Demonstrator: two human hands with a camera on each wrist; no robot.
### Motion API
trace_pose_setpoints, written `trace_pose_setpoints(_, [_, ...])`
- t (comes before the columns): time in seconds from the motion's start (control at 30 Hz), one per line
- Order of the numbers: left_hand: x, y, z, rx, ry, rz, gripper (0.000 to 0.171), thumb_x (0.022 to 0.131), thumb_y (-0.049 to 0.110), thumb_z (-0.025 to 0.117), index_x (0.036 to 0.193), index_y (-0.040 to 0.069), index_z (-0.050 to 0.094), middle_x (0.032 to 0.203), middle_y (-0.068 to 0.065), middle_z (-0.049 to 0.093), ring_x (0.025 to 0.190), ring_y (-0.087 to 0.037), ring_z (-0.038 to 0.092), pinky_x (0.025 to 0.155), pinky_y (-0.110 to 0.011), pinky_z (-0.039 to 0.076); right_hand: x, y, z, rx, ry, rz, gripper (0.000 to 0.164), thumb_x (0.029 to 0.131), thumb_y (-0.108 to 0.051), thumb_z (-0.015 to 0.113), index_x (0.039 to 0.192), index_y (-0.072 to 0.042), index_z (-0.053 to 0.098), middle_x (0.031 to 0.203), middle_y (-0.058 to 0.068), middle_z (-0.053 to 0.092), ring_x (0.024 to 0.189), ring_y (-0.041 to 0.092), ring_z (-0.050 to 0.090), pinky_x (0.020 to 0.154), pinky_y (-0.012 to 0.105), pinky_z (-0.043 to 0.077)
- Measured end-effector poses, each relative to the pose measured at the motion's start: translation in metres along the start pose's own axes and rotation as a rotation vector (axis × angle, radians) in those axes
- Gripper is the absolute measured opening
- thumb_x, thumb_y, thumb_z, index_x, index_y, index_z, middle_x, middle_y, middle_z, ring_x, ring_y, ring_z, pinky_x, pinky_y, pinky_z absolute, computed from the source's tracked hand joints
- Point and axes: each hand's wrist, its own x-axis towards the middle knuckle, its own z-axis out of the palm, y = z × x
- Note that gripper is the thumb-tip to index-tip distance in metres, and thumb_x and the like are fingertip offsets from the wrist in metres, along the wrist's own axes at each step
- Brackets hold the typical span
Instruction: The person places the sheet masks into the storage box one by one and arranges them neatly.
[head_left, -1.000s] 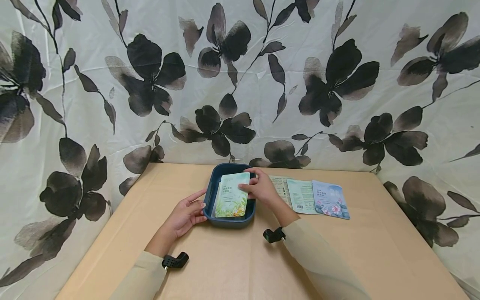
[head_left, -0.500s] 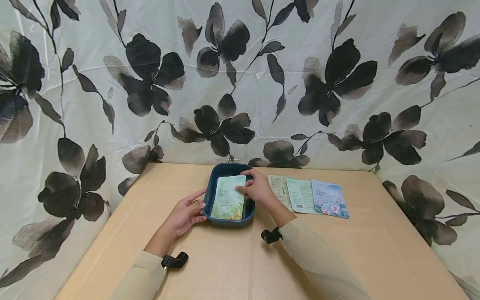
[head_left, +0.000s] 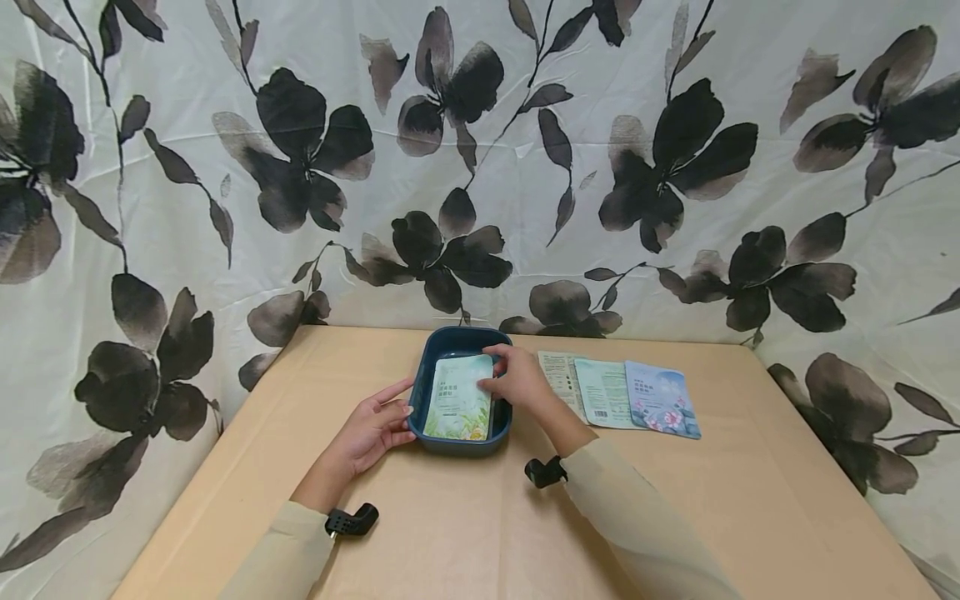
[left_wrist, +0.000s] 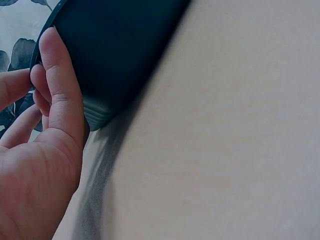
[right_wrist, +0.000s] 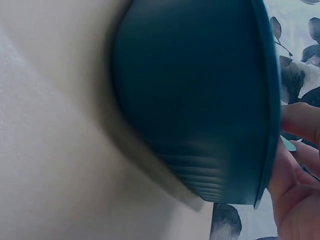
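Note:
A dark blue plastic bin stands on the table near its far edge. Inside it lies a flat pale-green packet with printed leaves and flowers, face up. My right hand reaches over the bin's right rim, its thumb on the packet's right edge and the other fingers partly hidden. A green corner shows between those fingers in the right wrist view. My left hand touches the bin's left side with loosely extended fingers; one digit lies along the outer wall in the left wrist view.
Right of the bin, several flat packets overlap in a row: a cream one, a pale-green one and a blue floral one. A floral curtain hangs behind the tan table.
The green packet has sunk lower into the bin and shifted slightly left, my right hand moving with it, then edging back a little. My left hand stays at the bin's side.

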Motion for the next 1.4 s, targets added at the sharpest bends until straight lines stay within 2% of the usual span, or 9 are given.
trace_pose_setpoints(0.23, [0.0, 0.0, 0.0, -0.01, -0.008, 0.006, 0.062, 0.103, 0.006, 0.057, 0.161, 0.014, 0.034, 0.111, -0.008, 0.064, 0.078, -0.013, 0.069, 0.075, -0.031, 0.063, -0.001, 0.0, -0.005, 0.037, 0.003, -0.006, 0.059, 0.084, -0.004, 0.083, 0.138, -0.006, 0.061, 0.094, 0.011, 0.071, 0.066, 0.016, 0.073, 0.067, 0.03, 0.063])
trace_pose_setpoints(0.57, [0.0, 0.0, 0.0, -0.003, -0.005, 0.006, 0.062, 0.103, 0.006, 0.056, 0.16, 0.014, 0.034, 0.109, -0.007, 0.064, 0.078, -0.013, 0.067, 0.075, -0.03, 0.063, -0.001, 0.004, -0.006, 0.037, 0.029, 0.007, 0.06, 0.081, -0.006, 0.086, 0.137, -0.008, 0.063, 0.09, 0.011, 0.064, 0.063, 0.016, 0.068, 0.066, 0.027, 0.062])
trace_pose_setpoints(0.97, [-0.001, 0.0, 0.002, 0.01, 0.009, -0.002, 0.061, 0.105, 0.005, 0.054, 0.161, 0.015, 0.033, 0.114, -0.009, 0.065, 0.077, -0.013, 0.067, 0.075, -0.03, 0.063, -0.006, 0.003, -0.012, -0.008, 0.007, -0.007, 0.055, 0.084, -0.005, 0.082, 0.135, 0.001, 0.062, 0.085, 0.009, 0.071, 0.064, 0.013, 0.072, 0.065, 0.027, 0.062])
trace_pose_setpoints(1.03, [-0.001, 0.0, 0.002, 0.013, 0.005, -0.001, 0.061, 0.105, 0.005, 0.054, 0.161, 0.015, 0.033, 0.115, -0.01, 0.064, 0.077, -0.013, 0.067, 0.075, -0.03, 0.063, -0.01, 0.004, -0.014, 0.014, 0.017, -0.012, 0.054, 0.084, -0.005, 0.082, 0.135, 0.001, 0.063, 0.086, 0.009, 0.071, 0.065, 0.014, 0.073, 0.066, 0.027, 0.062])
trace_pose_setpoints(1.2, [-0.001, 0.0, 0.002, 0.014, 0.0, -0.001, 0.061, 0.105, 0.005, 0.053, 0.161, 0.015, 0.032, 0.115, -0.009, 0.064, 0.077, -0.013, 0.067, 0.075, -0.03, 0.063, -0.019, 0.017, -0.019, 0.18, 0.056, -0.028, 0.051, 0.084, -0.008, 0.083, 0.132, -0.004, 0.066, 0.092, 0.01, 0.074, 0.072, 0.018, 0.075, 0.072, 0.031, 0.064])
trace_pose_setpoints(1.4, [-0.001, 0.0, 0.001, 0.016, 0.01, 0.002, 0.06, 0.105, 0.005, 0.054, 0.161, 0.014, 0.034, 0.115, -0.01, 0.065, 0.076, -0.013, 0.067, 0.075, -0.03, 0.063, -0.029, 0.034, -0.026, 0.342, 0.078, -0.035, 0.05, 0.085, -0.014, 0.083, 0.132, -0.008, 0.067, 0.101, 0.013, 0.075, 0.081, 0.021, 0.076, 0.08, 0.042, 0.064])
